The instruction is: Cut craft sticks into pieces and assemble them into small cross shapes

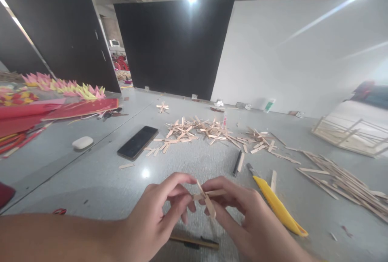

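Crossed pieces of flat wooden stick (209, 206) are held between my two hands, low in the middle of the view. My left hand (165, 207) pinches the left end of one stick with thumb and forefinger. From the other side, my right hand (235, 207) has its fingers closed on the right part of the crossed sticks. One stick tilts toward me, its rounded end free. A narrow brown strip with black bits (194, 242) lies on the table just below the hands. Parts of the sticks are hidden behind my fingers.
Beyond my hands lie a pile of short sticks (197, 129) and a black phone (138, 142). A yellow knife (279, 205) and black pen (237, 163) are right, near long strips (348, 181). A white case (83, 142) and red material (79, 109) are left.
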A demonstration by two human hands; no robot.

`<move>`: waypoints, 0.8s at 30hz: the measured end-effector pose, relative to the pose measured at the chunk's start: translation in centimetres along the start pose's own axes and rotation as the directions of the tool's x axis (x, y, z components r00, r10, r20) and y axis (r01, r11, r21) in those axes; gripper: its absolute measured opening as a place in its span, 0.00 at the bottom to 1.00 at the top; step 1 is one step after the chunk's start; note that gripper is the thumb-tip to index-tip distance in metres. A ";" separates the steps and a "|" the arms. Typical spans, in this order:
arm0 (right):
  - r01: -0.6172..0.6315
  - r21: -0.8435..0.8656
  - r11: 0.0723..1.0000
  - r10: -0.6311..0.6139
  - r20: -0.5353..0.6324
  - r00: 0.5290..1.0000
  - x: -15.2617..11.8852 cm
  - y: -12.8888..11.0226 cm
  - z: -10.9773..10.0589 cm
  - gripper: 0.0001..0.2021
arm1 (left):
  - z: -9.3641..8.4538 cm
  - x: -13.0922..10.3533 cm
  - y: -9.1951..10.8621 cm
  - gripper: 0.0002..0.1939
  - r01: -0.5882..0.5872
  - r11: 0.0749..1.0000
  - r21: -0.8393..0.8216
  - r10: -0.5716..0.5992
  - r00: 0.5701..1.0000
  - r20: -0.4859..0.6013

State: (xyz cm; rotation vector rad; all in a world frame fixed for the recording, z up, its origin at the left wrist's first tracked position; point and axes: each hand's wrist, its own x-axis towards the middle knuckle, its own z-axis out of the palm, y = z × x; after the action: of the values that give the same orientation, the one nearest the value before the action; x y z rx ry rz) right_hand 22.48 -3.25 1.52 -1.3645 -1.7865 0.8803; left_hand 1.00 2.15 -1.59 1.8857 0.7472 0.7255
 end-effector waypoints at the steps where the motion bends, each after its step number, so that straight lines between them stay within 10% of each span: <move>1: 0.025 -0.008 1.000 -0.025 -0.005 1.000 0.1 -0.1 0.0 0.07 | -0.1 0.0 0.1 0.09 -0.024 1.000 0.006 0.024 1.000 0.005; 7: 0.118 0.045 0.992 -0.115 -0.062 0.991 0.4 0.0 0.1 0.22 | -0.2 0.2 -0.1 0.11 -0.129 0.990 0.057 0.130 0.992 -0.008; 24: 0.074 -0.281 0.957 -0.111 -0.119 0.987 -0.5 0.6 -0.7 0.24 | -0.1 0.2 -0.1 0.15 -0.054 0.997 0.055 0.054 0.999 0.010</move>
State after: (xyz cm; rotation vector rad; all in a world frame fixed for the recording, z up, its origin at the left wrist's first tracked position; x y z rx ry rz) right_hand 23.42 -3.57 1.32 -1.4606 -1.9030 0.4897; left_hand 1.03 2.34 -1.61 1.9642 0.7198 0.7371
